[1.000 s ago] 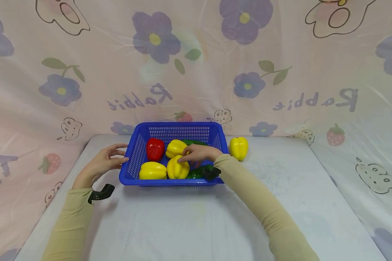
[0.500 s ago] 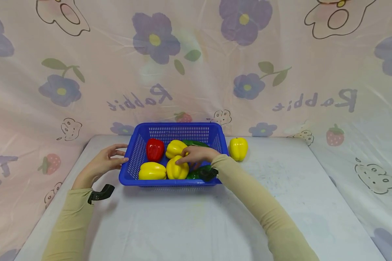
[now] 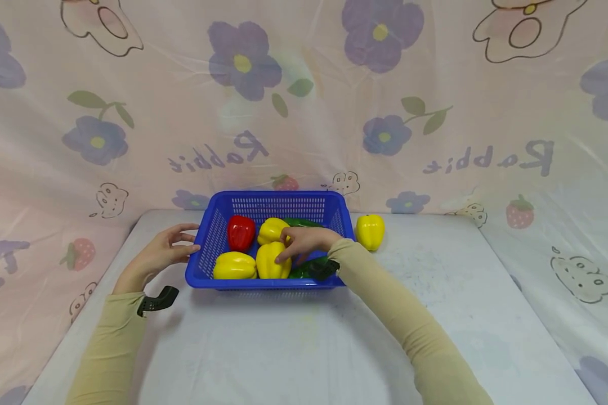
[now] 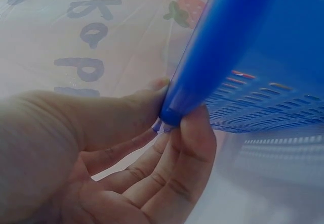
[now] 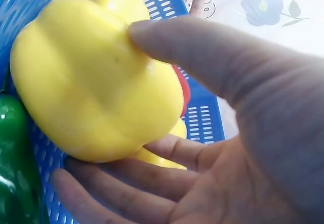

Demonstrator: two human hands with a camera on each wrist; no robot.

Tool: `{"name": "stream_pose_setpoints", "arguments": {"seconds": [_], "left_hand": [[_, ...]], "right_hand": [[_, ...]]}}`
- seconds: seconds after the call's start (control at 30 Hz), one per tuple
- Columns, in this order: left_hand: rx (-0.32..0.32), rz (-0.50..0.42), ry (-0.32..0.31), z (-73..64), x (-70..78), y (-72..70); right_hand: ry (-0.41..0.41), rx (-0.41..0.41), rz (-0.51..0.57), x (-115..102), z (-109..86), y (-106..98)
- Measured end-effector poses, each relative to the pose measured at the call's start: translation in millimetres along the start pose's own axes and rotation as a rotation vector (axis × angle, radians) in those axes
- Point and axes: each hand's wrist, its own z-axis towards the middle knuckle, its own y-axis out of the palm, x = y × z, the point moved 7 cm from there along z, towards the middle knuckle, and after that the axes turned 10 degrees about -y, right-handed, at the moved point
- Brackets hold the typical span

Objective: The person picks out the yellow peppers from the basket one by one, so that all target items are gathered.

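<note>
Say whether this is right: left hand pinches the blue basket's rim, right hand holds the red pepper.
Wrong pepper: the right wrist view shows the right hand holding a yellow pepper, not the red pepper. The left hand does pinch the blue basket's rim.

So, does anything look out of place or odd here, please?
One yellow bell pepper sits on the table, right of the blue basket, while three others are inside. Also, the "Rabbit" lettering on the backdrop reads backwards. I see no spill or damage.
</note>
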Motion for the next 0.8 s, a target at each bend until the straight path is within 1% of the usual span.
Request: {"name": "stream_pose_setpoints", "arguments": {"seconds": [0.17,0.37,0.5,0.63,0.8], "left_hand": [[-0.007,-0.011,0.008,-1.1,0.2,0.2],[-0.001,-0.019,0.005,-0.7,0.4,0.3],[-0.007,-0.025,0.007,-1.2,0.3,1.6],[0.000,-0.018,0.008,-1.5,1.0,1.1],[0.004,-0.011,-0.004,-0.8,0.8,0.2]], "right_hand": [[-0.025,-0.011,0.015,0,-0.2,1],[-0.062,0.015,0.028,-1,-5.0,-4],[-0.107,0.054,0.027,-1,-9.8,-11],[-0.140,0.112,0.048,0,-16.7,-22],[-0.197,0.167,0.071,1,-29.6,-34]]}}
